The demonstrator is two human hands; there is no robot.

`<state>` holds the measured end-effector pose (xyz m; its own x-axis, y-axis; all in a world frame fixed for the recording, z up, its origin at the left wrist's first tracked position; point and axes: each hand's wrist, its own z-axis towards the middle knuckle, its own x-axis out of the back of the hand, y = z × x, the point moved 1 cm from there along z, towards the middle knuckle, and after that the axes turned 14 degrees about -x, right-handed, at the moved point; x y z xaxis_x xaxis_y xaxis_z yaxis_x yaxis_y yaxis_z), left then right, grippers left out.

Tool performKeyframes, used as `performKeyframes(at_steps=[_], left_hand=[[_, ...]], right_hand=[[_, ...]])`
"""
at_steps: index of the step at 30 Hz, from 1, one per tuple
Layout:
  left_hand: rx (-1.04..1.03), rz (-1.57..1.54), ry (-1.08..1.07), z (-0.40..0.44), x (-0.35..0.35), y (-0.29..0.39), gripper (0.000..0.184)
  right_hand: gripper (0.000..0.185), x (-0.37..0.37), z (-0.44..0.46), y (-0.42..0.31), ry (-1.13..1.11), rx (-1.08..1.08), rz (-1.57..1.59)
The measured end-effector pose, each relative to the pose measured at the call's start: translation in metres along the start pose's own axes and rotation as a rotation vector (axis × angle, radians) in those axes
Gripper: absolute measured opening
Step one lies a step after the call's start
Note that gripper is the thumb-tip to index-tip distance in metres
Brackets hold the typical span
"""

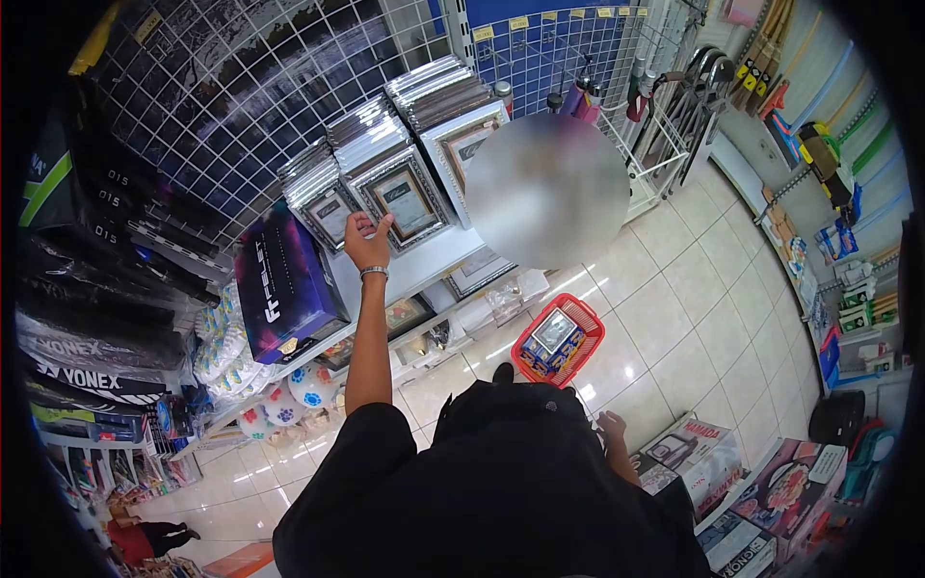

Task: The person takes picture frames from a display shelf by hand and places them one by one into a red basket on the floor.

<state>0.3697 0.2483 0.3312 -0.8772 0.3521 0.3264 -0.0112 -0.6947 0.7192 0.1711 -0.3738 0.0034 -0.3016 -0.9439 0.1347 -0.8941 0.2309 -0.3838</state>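
Note:
My left hand point(368, 243), a bracelet at its wrist, reaches over the shelf to the front of the small picture frames point(328, 214). Its fingers are loosely bent and the thumb stands apart; I see nothing held. Whether the fingertips touch the front frame cannot be made out. Beside it stands a row of medium picture frames point(399, 195) with ornate silver borders, and farther right a row of larger picture frames point(466, 144). My right hand point(611, 428) hangs low at my side, fingers apart and holding nothing visible.
A purple box point(285, 284) stands left of the frames. On the tiled floor sits a red basket point(594, 339) holding a silver-edged frame point(556, 331) and blue packets. Boxed appliances point(703, 453) are at lower right. A blurred patch covers the area right of the frames.

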Motion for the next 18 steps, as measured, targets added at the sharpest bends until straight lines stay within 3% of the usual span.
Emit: performKeyframes(at_steps=[7, 12, 15, 18], left_hand=[[-0.054, -0.012, -0.1, -0.002, 0.014, 0.007, 0.046], [0.063, -0.317, -0.272, -0.018, 0.027, 0.034, 0.035], [0.059, -0.367, -0.39, -0.027, 0.03, 0.021, 0.035], [-0.054, -0.21, -0.332, -0.042, 0.035, 0.023, 0.022]], right_hand=[[0.041, 0.007, 0.008, 0.015, -0.033, 0.104, 0.041], [0.039, -0.001, -0.007, 0.004, -0.017, 0.08, 0.04], [0.039, -0.008, -0.021, -0.008, -0.053, 0.084, 0.028], [0.039, -0.011, -0.029, -0.018, -0.065, 0.076, 0.015]])
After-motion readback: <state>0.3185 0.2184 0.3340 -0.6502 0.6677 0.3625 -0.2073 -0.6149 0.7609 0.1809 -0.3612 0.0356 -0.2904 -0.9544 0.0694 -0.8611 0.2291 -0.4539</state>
